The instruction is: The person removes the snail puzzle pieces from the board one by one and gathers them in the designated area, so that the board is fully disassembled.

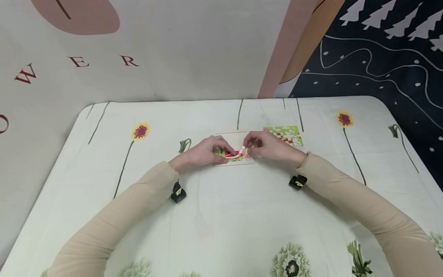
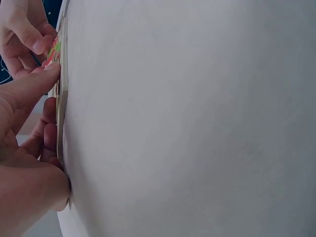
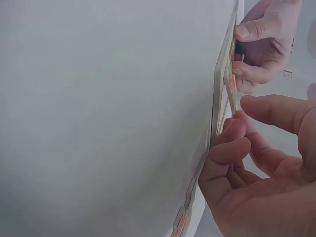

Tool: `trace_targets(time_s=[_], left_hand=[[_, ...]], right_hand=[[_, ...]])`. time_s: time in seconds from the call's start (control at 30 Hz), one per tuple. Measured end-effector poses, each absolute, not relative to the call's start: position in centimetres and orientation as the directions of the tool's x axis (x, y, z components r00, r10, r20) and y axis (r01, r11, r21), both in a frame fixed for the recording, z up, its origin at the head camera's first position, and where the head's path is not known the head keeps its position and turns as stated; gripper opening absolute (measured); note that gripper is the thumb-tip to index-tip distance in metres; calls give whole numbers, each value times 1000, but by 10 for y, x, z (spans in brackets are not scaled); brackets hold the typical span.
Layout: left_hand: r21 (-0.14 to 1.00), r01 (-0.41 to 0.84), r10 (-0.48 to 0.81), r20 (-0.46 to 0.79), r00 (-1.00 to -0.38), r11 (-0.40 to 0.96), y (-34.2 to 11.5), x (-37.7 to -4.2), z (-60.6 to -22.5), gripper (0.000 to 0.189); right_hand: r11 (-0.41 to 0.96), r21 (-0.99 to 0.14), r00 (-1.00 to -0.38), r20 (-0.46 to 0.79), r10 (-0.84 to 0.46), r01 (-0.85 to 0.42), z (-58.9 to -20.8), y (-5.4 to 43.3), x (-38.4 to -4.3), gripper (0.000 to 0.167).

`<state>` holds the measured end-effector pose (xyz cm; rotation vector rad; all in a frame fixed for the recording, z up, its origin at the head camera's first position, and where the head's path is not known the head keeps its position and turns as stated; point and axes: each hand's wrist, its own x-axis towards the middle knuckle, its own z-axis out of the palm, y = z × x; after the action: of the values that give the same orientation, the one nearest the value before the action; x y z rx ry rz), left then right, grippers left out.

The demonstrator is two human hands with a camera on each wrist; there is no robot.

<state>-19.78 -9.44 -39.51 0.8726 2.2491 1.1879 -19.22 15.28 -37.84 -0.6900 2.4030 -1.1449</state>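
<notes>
A shallow puzzle board [image 1: 236, 164] with a thin rim lies flat on the table, with joined red, pink and green jigsaw pieces [image 1: 246, 156] along its near part. My left hand [image 1: 204, 151] rests over the board's left side, thumb and forefinger pressing on the pieces. At the board's right side, my right hand [image 1: 268, 146] pinches a small puzzle piece [image 3: 232, 91] by its end between thumb and forefinger. That piece is tilted up from the board in the right wrist view. Fingers partly cover the picture in the head view.
Behind my right hand lies a group of green and red puzzle pieces [image 1: 292, 132], partly joined. A white cloth [image 1: 221, 215] with printed flowers covers the table. A pale wall hanging [image 1: 194, 50] and a dark printed one [image 1: 377, 65] rise at the back.
</notes>
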Motion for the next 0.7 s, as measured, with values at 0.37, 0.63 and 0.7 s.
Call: trace_targets(time_s=[0.37,0.63,0.7], left_hand=[[836,306,698,-121,-706,455,-93,-198,-394,27],[833,299,699,-140,-701,466,-92,-199,-393,27],[832,305,703,-137,-698,464,-92,-199,-393,27]], right_hand=[[518,-818,-805,-122,-581,-249,-380,152,-192,17],[491,-827,-809,-77,-583,-275,-380,155,-192,18],[486,-830,-811,-72,-581,-274,-380,157,-192,18]])
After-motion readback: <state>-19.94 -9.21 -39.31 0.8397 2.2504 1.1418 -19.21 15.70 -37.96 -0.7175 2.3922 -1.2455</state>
